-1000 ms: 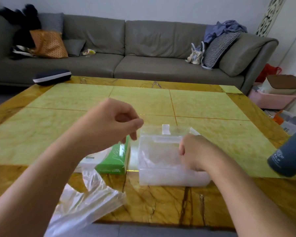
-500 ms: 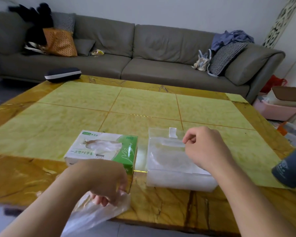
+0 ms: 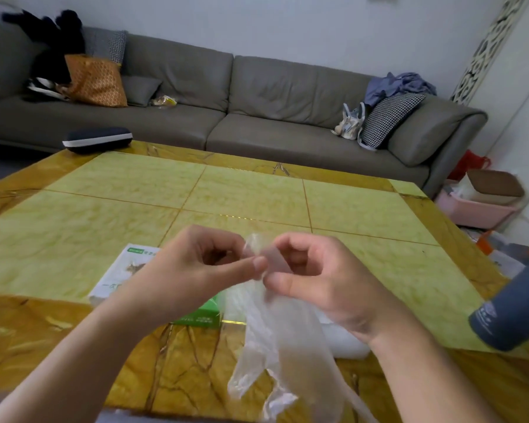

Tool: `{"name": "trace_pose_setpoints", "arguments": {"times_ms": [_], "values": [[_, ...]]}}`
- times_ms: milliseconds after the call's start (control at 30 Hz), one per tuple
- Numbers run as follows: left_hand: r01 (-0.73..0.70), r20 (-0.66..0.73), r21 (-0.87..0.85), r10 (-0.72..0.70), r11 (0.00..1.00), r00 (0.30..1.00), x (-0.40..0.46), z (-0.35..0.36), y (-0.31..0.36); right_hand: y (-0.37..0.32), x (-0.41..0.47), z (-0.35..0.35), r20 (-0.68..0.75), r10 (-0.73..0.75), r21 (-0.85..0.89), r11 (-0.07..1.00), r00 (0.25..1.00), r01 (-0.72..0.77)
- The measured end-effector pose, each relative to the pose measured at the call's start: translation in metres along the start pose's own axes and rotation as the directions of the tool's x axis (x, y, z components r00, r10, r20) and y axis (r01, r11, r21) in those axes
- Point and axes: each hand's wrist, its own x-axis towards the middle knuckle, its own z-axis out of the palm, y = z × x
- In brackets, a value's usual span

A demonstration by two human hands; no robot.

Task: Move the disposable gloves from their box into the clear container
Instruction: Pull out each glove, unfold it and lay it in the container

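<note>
Holding one thin, translucent plastic disposable glove (image 3: 275,337) up above the near edge of the yellow-and-amber marble table (image 3: 257,193). Left hand (image 3: 196,270) and right hand (image 3: 315,279) both pinching its upper edge, thumb against forefinger, remaining fingers curled; pinch points almost touching at the middle of the view. Long axis of glove roughly vertical: cuff end at the fingertips, finger end hanging down toward the table's near rim, slightly crumpled and motion-blurred.

Green-and-white cardboard glove box (image 3: 129,279) lying flat on the table, behind and below the left forearm, partly hidden. Clear rectangular plastic container (image 3: 345,340) mostly hidden under the right wrist and behind the hanging glove; only a pale corner visible. Cannot tell from this view how full it is, nor whether its lid stands open.

Key relation: container lies directly below and slightly right of the pinch, on the right hand's side, so right hand judged the nearer one for the drop. Hanging length sits in front of the container, toward the viewer; judged to need gathering or folding before lowering, else loose end likely drapes over the near wall.

Dark grey cylindrical bottle (image 3: 510,312) at right edge, well apart.
</note>
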Motion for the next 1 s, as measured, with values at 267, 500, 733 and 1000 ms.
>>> {"name": "trace_pose_setpoints", "arguments": {"times_ms": [267,500,733,1000], "values": [[0.161,0.100,-0.148,-0.147,0.976,0.984,0.001,0.008,-0.006,0.005,0.001,-0.007,-0.197,0.099,0.355,0.935,0.975,-0.023],[0.151,-0.098,-0.409,-0.208,0.900,0.973,0.004,0.008,-0.013,0.012,0.003,-0.022,-0.235,0.070,0.493,0.868,0.970,0.057],[0.136,-0.213,-0.571,-0.307,0.809,0.928,0.010,0.015,-0.015,0.007,0.001,-0.030,-0.245,0.072,0.315,0.949,0.967,0.009],[0.174,-0.276,-0.045,-0.180,0.984,0.944,0.031,0.018,-0.009,0.014,-0.001,-0.052,-0.363,0.154,0.099,0.987,0.919,-0.127]]}}
